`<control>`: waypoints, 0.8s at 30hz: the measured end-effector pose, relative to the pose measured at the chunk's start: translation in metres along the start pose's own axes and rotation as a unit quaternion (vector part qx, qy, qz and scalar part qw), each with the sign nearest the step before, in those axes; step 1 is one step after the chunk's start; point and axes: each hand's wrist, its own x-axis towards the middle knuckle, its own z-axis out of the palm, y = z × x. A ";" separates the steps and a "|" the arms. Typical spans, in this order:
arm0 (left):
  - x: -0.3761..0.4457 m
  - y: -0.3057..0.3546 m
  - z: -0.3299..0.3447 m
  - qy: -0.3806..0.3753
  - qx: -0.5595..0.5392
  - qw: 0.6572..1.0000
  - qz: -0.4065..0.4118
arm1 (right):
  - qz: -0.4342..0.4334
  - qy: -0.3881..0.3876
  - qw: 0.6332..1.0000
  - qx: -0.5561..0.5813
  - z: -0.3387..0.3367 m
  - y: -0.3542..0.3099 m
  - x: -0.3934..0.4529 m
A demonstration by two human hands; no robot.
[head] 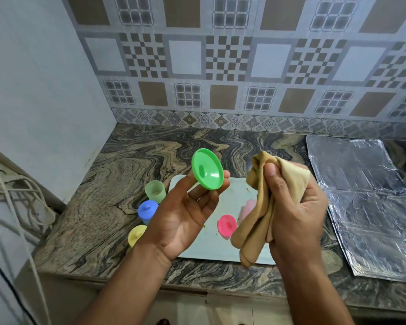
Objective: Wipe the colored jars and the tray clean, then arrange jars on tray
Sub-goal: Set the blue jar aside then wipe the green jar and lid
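1. The left hand is raised above the counter, palm up, and pinches a green lid between its fingertips; the lid is tilted so that its face with the small middle knob shows to the camera.
2. The right hand is raised just right of the lid, its fingers and thumb curled round a tan cloth, which is bunched in the grip and hangs down in folds below the hand. Cloth and lid are close but apart.
3. A white tray lies flat on the marbled stone counter, below and between the two hands; small brown specks and smears show on its surface.
4. On the tray lies a pink lid, knob up, near the hanging cloth. Just beyond it a pale pink jar is partly hidden behind the cloth; how it stands cannot be told.
5. Left of the tray, on the counter, stand three jars in a line from far to near: an open pale green jar without a lid, a blue jar with its lid on, and a yellow jar with its lid on, the last partly hidden by the left wrist.
6. At the right of the counter lie sheets of crinkled silver foil.
7. A patterned tile wall rises at the far edge of the counter, and pale cables hang at the far left.
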 end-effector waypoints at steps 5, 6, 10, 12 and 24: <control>0.005 0.009 -0.017 0.039 0.002 0.999 0.008 | 0.014 0.000 1.000 -0.013 -0.002 0.003 0.001; 0.008 0.014 -0.023 0.064 0.048 0.996 0.031 | 0.012 -0.006 1.000 -0.011 -0.001 0.003 0.000; 0.029 0.055 -0.062 0.195 0.450 0.849 0.197 | 0.004 -0.029 0.999 -0.015 0.003 0.003 -0.003; 0.041 0.078 -0.091 0.239 0.577 0.747 0.229 | 0.008 -0.036 0.999 -0.018 0.003 0.005 -0.004; 0.101 0.106 -0.201 0.245 0.805 0.532 0.091 | 0.014 -0.039 0.996 -0.081 0.003 0.020 -0.009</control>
